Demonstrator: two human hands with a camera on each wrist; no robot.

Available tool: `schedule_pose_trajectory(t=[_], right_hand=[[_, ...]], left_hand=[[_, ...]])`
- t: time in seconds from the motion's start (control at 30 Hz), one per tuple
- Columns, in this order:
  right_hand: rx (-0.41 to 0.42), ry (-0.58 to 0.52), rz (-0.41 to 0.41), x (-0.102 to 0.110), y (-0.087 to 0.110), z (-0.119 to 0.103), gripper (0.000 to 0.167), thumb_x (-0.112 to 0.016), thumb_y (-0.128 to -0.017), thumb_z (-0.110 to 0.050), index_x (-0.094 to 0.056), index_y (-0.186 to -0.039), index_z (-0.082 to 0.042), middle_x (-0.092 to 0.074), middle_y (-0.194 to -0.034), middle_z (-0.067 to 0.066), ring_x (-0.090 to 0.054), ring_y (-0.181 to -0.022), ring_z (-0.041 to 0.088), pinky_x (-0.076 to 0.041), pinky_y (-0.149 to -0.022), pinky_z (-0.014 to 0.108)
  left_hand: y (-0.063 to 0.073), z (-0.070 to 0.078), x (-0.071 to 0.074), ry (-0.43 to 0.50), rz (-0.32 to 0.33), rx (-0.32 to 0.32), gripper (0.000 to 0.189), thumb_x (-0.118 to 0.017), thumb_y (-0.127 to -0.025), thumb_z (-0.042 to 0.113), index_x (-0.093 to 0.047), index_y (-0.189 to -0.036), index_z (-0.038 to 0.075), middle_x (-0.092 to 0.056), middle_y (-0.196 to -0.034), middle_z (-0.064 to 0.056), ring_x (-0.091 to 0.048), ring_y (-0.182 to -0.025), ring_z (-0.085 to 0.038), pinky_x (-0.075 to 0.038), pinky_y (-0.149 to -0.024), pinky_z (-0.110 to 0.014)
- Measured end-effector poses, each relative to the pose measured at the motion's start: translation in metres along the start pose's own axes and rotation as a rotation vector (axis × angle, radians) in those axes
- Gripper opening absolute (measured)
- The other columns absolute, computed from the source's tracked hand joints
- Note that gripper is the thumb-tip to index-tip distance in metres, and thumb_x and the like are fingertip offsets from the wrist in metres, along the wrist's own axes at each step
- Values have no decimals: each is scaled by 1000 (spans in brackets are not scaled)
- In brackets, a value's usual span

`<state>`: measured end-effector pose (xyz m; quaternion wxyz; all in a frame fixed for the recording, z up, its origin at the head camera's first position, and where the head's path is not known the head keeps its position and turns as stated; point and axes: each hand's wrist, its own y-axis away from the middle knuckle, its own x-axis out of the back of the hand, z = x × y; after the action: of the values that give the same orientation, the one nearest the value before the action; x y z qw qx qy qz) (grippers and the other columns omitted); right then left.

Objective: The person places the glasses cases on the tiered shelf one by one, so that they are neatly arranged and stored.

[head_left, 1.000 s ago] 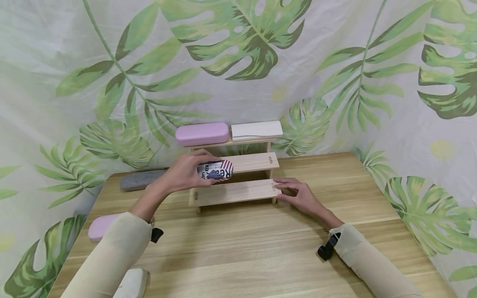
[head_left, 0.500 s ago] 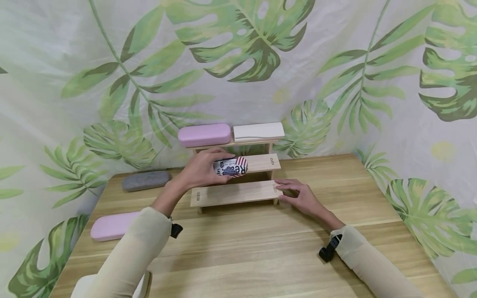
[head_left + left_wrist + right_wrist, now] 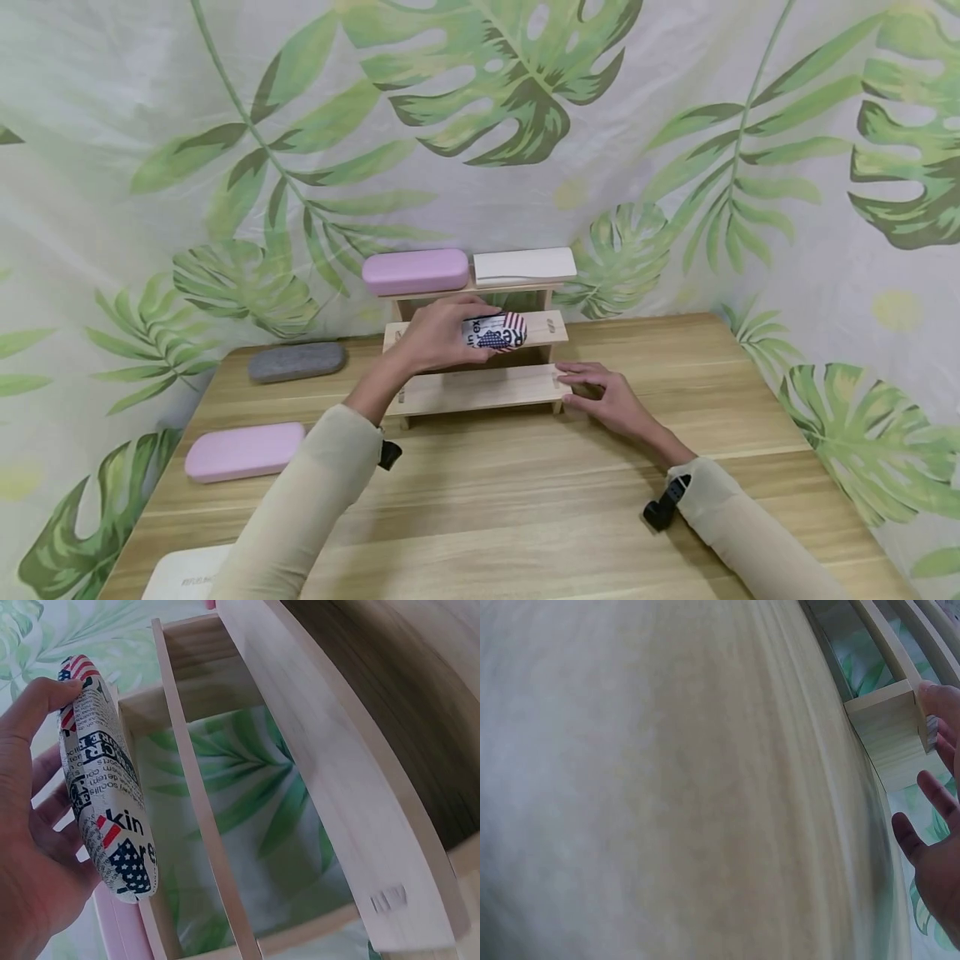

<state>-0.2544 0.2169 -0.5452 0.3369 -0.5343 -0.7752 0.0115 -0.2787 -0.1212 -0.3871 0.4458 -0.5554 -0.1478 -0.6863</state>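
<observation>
Head view: the left hand (image 3: 446, 333) grips a patterned case (image 3: 497, 332), printed with lettering, stars and stripes, in front of the middle tier of a three-tiered wooden rack (image 3: 480, 390); whether case and tier touch cannot be told. The right hand (image 3: 609, 402), its fingers loosely bent and spread from the thumb, touches the right end of the lowest tier. On the top tier, side by side, lie a rounded pink case (image 3: 416, 272) and a white case (image 3: 525, 266). Left of the rack, on the desk (image 3: 540, 500), lie a grey case (image 3: 297, 362) and, nearer, a second pink case (image 3: 243, 452); a second white case (image 3: 180, 575) is partly covered by the left sleeve (image 3: 315, 492).

Left wrist view: the thumb lies across one end of the patterned case, other fingers behind it; the rack stands beside.

Right wrist view: fingers appear at the rack's end, the hand cut off by the frame edge.
</observation>
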Motion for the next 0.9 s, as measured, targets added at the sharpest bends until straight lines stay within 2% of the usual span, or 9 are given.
schedule_pose_trajectory(t=[0.17, 0.37, 0.53, 0.73, 0.9], right_hand=[[3, 4, -15, 1, 2, -1, 35, -81, -95, -14, -77, -129, -10, -66, -146, 7, -57, -137, 32, -39, -116, 29], [2, 3, -18, 1, 1, 0, 35, -81, -95, -14, -77, -130, -13, -66, -147, 4, -56, -138, 29, -37, -116, 26], [-9, -10, -8, 0, 1, 0, 36, -83, -92, -10, -77, -128, -12, -66, -146, 5, -56, -138, 29, -36, -116, 25], [-6, -25, -3, -1, 1, -1, 37, -82, -91, -6, -77, -128, -6, -66, -146, 12, -56, -137, 36, -35, -116, 24], [-2, 7, -16, 1, 0, -1, 35, -82, -93, -10, -77, -128, -9, -66, -145, 8, -57, -137, 33, -38, -116, 30]], left_hand=[[-11, 6, -9, -27, -9, 3, 68, -86, -78, 41, -71, -141, 19, -70, -133, -3, -67, -105, -20, -56, -76, -37], [-23, 11, -20, -61, -48, 28, 69, -87, -79, 41, -69, -143, 20, -69, -135, -3, -67, -110, -21, -56, -82, -39], [-31, 14, -30, -69, -48, 34, 69, -87, -80, 41, -69, -143, 20, -70, -135, -3, -68, -109, -21, -56, -81, -39], [-39, 18, -42, -77, -48, 56, 68, -86, -81, 42, -69, -144, 22, -70, -134, -2, -69, -106, -21, -55, -77, -39], [-46, 23, -48, -99, -45, 67, 66, -86, -82, 42, -69, -144, 24, -70, -136, 0, -70, -109, -21, -55, -77, -38]])
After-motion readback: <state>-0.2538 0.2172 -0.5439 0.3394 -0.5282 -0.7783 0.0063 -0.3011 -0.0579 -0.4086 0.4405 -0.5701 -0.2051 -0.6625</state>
